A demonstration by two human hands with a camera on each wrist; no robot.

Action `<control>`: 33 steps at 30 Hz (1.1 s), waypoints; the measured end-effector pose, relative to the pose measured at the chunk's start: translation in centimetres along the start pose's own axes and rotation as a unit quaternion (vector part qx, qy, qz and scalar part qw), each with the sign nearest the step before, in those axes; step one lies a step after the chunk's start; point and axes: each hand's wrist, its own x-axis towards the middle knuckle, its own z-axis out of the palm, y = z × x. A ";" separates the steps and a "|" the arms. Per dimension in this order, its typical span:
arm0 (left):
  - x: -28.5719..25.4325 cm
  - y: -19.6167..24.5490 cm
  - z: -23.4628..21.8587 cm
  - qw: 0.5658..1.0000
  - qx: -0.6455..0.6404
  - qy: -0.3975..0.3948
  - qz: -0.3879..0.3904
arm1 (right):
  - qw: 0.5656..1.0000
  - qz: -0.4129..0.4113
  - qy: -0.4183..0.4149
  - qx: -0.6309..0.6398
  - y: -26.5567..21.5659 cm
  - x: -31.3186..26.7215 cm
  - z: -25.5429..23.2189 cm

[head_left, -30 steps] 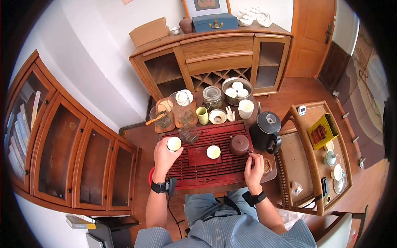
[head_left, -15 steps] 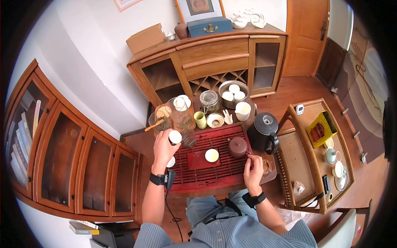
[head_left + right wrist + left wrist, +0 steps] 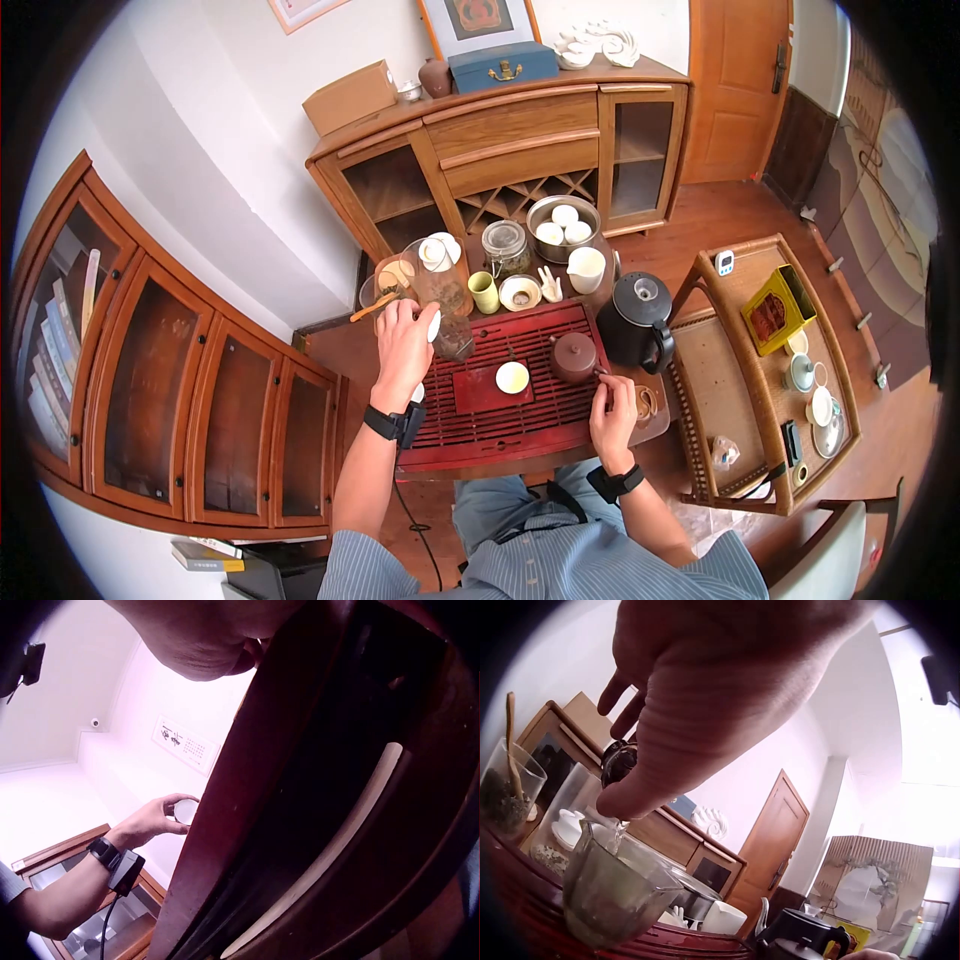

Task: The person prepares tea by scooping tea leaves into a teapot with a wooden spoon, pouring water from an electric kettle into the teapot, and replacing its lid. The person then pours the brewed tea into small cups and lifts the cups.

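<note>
My left hand grips a small tea cup, white inside and dark outside, tilted over a clear glass pitcher. A thin stream of liquid runs from the cup into it. On the red slatted tea tray another white cup holds yellowish tea. Partly hidden behind my left wrist is one more white cup. At the tray's right edge my right hand rests with loosely bent fingers, fingertips right by the handle of a brown clay teapot.
Behind the tray stand a glass jar, a green cup, a strainer, a white pitcher and a metal bowl. A black kettle is at the right, near a wicker cart.
My left hand has moved up and left from over the tray's left side to the glass pitcher and tipped the cup. My right hand has stayed by the teapot.
</note>
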 end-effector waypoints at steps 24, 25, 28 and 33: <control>-7.8 3.4 1.7 0.967 -0.236 -0.098 -0.009 | 1.000 -0.008 -0.017 -0.012 -0.1 0.0 0.1; -8.1 3.4 2.4 0.968 -0.236 -0.086 -0.025 | 1.000 0.000 -0.017 -0.008 -0.1 0.0 0.1; -8.2 3.8 3.5 0.971 -0.221 -0.073 -0.047 | 1.000 0.012 -0.020 -0.002 0.1 -0.1 0.1; -8.2 3.8 4.5 0.977 -0.189 -0.086 -0.054 | 1.000 -0.003 -0.020 -0.011 0.2 0.0 0.1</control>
